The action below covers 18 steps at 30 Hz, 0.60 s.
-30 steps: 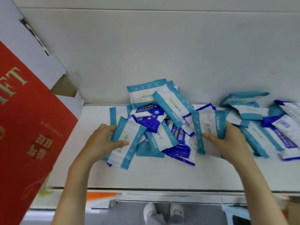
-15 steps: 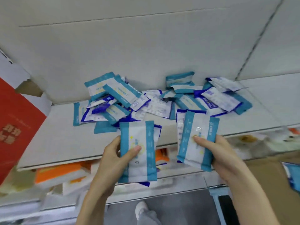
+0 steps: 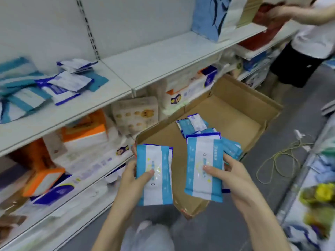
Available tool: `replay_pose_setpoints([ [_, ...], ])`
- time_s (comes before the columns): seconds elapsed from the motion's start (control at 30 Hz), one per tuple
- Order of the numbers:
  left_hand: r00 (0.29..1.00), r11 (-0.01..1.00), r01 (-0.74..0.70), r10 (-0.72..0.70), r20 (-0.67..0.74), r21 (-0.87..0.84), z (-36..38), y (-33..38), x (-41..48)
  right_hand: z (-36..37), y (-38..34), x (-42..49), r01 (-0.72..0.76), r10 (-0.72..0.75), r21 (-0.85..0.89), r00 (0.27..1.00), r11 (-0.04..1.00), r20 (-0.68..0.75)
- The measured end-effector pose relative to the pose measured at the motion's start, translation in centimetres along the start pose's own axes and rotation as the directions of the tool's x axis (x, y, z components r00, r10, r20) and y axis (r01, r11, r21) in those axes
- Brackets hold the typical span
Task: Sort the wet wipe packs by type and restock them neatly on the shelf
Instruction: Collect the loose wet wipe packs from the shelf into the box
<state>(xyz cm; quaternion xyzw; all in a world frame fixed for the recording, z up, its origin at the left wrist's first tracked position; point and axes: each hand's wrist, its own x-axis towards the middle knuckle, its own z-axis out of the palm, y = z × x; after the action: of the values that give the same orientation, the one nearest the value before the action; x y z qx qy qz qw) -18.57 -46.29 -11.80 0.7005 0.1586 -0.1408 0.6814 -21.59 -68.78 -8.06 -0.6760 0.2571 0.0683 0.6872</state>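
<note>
**Head view.** The left hand (image 3: 132, 180) grips the left stack (image 3: 154, 174) of wet wipe packs, its front pack teal-banded, with the thumb across the face and the fingers behind. The right hand (image 3: 233, 178) holds the right stack (image 3: 204, 167) the same way. A dark-blue edge shows behind its teal front pack, so the types may be mixed. Both stacks hang above the open cardboard box (image 3: 235, 113) on the floor, where a few boxed packs (image 3: 192, 124) lie. A loose pile (image 3: 54, 86) of teal and dark-blue packs sits on the shelf (image 3: 163, 57), to the left.

Judged step: sorting by type, mid-task. The next move calls for checking each stack for a single type, then setting it square on bare shelf.
</note>
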Motion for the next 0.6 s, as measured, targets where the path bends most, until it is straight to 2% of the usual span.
replay_pose_setpoints([
  [0.13,0.991,0.999,-0.011,0.005,0.136,0.046,5.9,-0.4,0.6,-5.1,1.7,-0.4,-0.001,0.011,0.055,0.986,0.998,-0.169],
  [0.23,0.980,1.000,0.000,-0.005,0.198,0.026,9.1,-0.7,1.4,-7.4,2.8,0.4,-0.043,0.065,0.095,0.968,0.995,-0.241],
  [0.43,0.981,0.997,0.074,-0.070,0.180,-0.018,14.8,-2.0,4.4,-10.8,3.5,4.6,-0.121,0.139,0.105,0.971,0.987,-0.195],
  [0.6,0.982,0.987,0.158,-0.154,0.114,-0.026,18.2,-3.5,9.1,-12.9,3.4,12.1,-0.174,0.178,0.044,0.973,0.984,-0.149],
])
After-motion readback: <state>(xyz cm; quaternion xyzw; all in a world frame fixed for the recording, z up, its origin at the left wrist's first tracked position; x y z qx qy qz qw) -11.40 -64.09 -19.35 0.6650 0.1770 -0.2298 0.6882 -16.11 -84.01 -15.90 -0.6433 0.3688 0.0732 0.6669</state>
